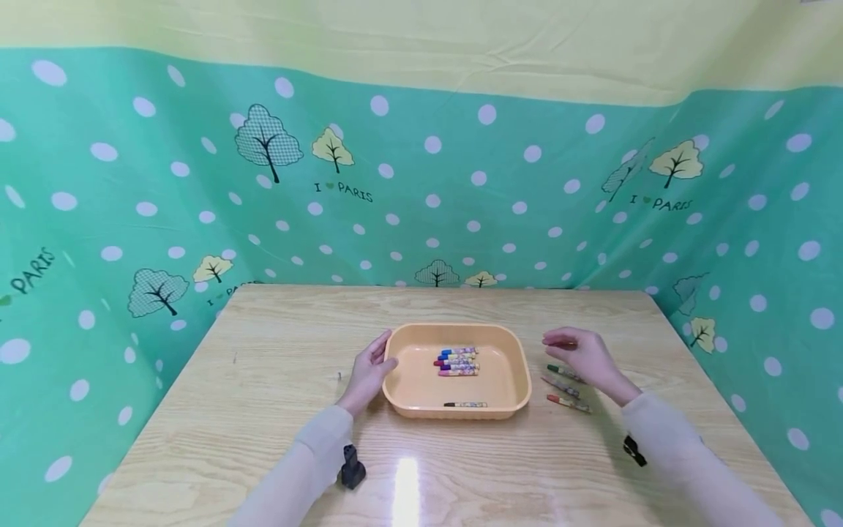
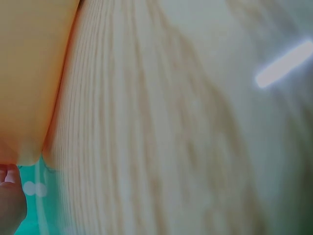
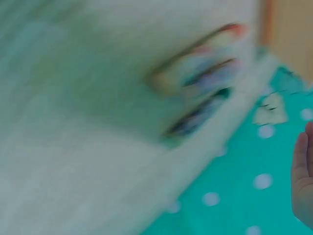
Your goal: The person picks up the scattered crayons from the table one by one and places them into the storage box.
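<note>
A peach plastic tray [image 1: 408, 402] stands mid-table. My left hand [image 1: 369, 369] grips its left rim, thumb over the edge and fingers along the outside wall. Inside, several crayons [image 1: 459, 361] in printed wrappers lie side by side, with blue, red, purple and pink ends. A black crayon [image 1: 465, 405] lies apart by the tray's front wall. To the right of the tray, my right hand [image 1: 582, 356] hovers over the table with fingers loosely bent and nothing visible in them. Under and in front of it lie a green crayon [image 1: 565, 372], a dull pinkish crayon [image 1: 560, 386] and an orange-red crayon [image 1: 569, 403].
The wooden table [image 1: 263, 410] has a green dotted curtain [image 1: 428, 183] around its back and sides. A small black object [image 1: 352, 468] shows beside the left sleeve, and a black strap piece [image 1: 634, 450] under the right sleeve. Light glares off the front.
</note>
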Demonstrator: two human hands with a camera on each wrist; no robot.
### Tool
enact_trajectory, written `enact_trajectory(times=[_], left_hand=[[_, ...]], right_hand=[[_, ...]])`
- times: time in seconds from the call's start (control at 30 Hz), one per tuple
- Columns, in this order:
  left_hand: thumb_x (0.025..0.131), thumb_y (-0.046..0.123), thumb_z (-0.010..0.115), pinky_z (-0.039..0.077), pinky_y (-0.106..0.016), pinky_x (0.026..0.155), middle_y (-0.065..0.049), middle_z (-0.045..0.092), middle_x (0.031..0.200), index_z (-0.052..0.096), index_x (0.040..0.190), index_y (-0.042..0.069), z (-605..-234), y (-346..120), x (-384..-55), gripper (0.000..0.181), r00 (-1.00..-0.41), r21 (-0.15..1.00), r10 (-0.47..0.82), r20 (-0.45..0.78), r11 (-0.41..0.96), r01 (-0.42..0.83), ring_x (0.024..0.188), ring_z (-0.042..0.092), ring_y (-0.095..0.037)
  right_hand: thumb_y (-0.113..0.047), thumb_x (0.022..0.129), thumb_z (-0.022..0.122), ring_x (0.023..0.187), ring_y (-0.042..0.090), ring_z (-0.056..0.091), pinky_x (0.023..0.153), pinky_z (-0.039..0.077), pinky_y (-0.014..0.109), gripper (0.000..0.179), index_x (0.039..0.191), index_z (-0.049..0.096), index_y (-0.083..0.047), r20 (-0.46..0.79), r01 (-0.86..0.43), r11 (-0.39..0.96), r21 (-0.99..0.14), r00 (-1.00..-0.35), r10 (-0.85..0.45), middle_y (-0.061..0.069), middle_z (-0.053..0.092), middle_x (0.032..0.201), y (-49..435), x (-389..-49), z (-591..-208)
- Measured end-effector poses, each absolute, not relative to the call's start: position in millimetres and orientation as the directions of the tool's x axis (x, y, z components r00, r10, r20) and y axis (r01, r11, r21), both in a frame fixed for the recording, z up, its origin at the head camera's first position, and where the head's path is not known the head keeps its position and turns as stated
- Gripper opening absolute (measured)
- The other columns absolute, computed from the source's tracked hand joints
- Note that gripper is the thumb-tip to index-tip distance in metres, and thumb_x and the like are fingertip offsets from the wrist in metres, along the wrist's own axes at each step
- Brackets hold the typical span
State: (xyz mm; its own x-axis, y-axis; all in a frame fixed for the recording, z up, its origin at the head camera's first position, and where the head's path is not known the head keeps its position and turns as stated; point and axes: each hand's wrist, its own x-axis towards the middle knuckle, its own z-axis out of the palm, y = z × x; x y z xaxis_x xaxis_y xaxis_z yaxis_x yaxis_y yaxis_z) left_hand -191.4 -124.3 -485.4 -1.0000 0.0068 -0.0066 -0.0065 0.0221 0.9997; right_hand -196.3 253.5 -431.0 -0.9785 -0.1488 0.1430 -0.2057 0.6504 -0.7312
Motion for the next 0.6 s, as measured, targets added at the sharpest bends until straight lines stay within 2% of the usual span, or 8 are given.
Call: enact_trajectory(times=[0.13, 0.3, 0.5, 0.6], left_hand=[[0.083, -0.005, 0.052, 0.035, -0.036, 0.109, -0.021, 0.034, 0.144, 0.035, 0.139, 0.003, -486, -124, -192, 0.06, -1.0, 1.0, 0.013, -0.005, 0.026, -0.005, 0.132, 0.035, -0.033], [0.083, -0.004, 0.053, 0.034, -0.034, 0.109, -0.018, 0.034, 0.145, 0.037, 0.139, 0.007, -486, -126, -193, 0.06, -1.0, 1.0, 0.01, -0.013, 0.028, -0.013, 0.132, 0.035, -0.03], [0.084, -0.004, 0.053, 0.034, -0.035, 0.11, -0.019, 0.033, 0.145, 0.035, 0.14, 0.006, -485, -126, -193, 0.06, -0.999, 1.0, 0.029, -0.017, 0.006, -0.017, 0.133, 0.034, -0.031], [0.084, -0.006, 0.052, 0.033, -0.038, 0.11, -0.021, 0.032, 0.145, 0.033, 0.14, 0.002, -475, -126, -187, 0.06, -0.999, 1.0, 0.039, -0.03, 0.007, -0.029, 0.133, 0.033, -0.034]], right_hand=[[-0.005, 0.083, 0.064, 0.09, 0.028, 0.065, 0.073, 0.058, 0.026, 0.024, 0.105, 0.065, 0.002, 0.127, -0.178, 0.699, -0.692, -0.984, -0.124, 0.017, 0.068, 0.1, 276, -196, -445], [-0.005, 0.082, 0.065, 0.092, 0.031, 0.064, 0.074, 0.057, 0.025, 0.026, 0.106, 0.063, 0.005, 0.103, -0.158, 0.682, -0.714, -0.987, -0.121, 0.02, 0.067, 0.102, 292, -201, -460], [-0.01, 0.083, 0.065, 0.098, 0.03, 0.063, 0.074, 0.055, 0.018, 0.038, 0.115, 0.057, 0.007, -0.072, -0.023, 0.662, -0.749, -0.991, -0.116, 0.023, 0.063, 0.109, 304, -205, -473], [-0.013, 0.083, 0.066, 0.099, 0.029, 0.062, 0.076, 0.056, 0.023, 0.042, 0.117, 0.055, 0.007, -0.116, -0.007, 0.669, -0.743, -0.983, -0.139, 0.022, 0.063, 0.111, 307, -206, -480]])
